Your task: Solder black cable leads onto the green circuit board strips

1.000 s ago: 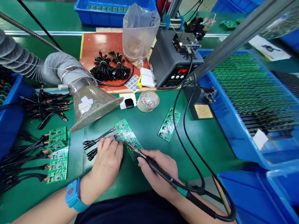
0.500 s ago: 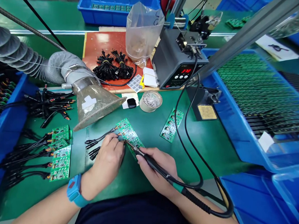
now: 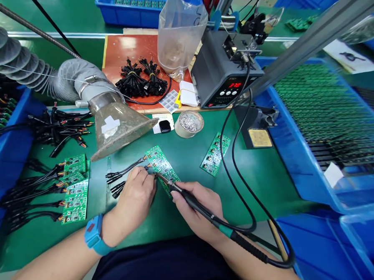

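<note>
My right hand (image 3: 199, 205) is closed around a soldering iron (image 3: 199, 206), its tip touching or close to the left edge of a green circuit board (image 3: 161, 163) on the mat. At that same edge my left hand (image 3: 139, 190) is closed, its fingertips bunched by the iron's tip. What they pinch is mostly hidden, though it seems to be a cable end. Short black cables (image 3: 122, 172) stick out leftward from the board, partly behind my left hand. Another circuit board (image 3: 215, 154), with no cables on it, lies to the right.
A fume extractor hood (image 3: 120, 128) hangs left of the board. Behind are a solder tin (image 3: 189, 124) and a soldering station (image 3: 228, 71); its cord loops past my right arm. Cabled boards (image 3: 75, 197) lie left. Blue bins (image 3: 325, 164) flank the mat, with an iron stand (image 3: 256, 127) at right.
The view has shifted slightly. Both hands, the soldering iron and the board keep nearly the same places relative to each other.
</note>
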Demonstrator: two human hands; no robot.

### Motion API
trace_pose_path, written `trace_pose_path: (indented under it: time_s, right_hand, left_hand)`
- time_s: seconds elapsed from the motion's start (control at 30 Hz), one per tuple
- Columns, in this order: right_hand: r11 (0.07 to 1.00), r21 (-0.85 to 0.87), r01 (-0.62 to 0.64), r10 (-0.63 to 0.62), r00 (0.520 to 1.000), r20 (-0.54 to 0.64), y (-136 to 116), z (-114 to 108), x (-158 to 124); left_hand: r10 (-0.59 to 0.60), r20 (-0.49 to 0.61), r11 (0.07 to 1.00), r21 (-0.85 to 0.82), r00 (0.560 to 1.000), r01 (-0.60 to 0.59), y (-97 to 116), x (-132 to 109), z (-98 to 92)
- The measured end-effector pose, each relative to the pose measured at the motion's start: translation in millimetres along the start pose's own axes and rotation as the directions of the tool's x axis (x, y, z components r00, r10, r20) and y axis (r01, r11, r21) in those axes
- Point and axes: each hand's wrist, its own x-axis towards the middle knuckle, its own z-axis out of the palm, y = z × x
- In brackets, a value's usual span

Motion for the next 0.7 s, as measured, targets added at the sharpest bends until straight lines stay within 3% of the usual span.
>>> trace_pose_path:
  time_s: [0.7]
  right_hand:
    - [0.997,0.045,-0.057,0.058,0.998,-0.018,0.1,0.9,3.9]
  left_hand:
    - [0.051,0.024,0.998,-0.028,0.998,-0.050,-9.7,3.8,-6.6]
